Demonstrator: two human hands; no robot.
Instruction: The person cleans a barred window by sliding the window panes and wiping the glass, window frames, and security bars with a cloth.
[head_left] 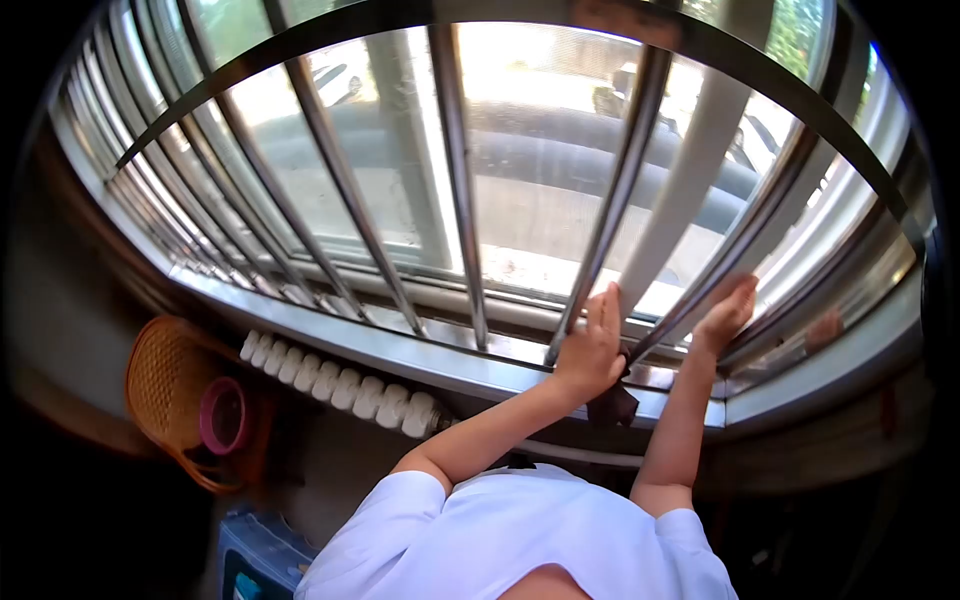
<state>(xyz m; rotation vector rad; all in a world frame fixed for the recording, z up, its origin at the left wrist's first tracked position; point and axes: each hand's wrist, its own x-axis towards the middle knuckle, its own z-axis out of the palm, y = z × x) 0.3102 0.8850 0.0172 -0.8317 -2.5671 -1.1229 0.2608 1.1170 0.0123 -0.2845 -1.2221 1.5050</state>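
Shiny metal bars (462, 190) stand upright in front of a window, rising from a silver sill rail (500, 368). My left hand (592, 350) is at the foot of one bar, its fingers pointing up beside it; whether it grips anything is not clear. A dark object (612, 405) hangs just under that hand at the rail. Further right, my right hand (728, 312) is raised between two bars with its fingers curled; what it holds, if anything, is hidden.
A white radiator (330, 385) runs below the sill. On the left are a wicker chair (160, 385), a pink-rimmed round container (226, 415) and a blue stool (262, 545). A curved dark band (350, 25) crosses the upper bars. A car shows outside.
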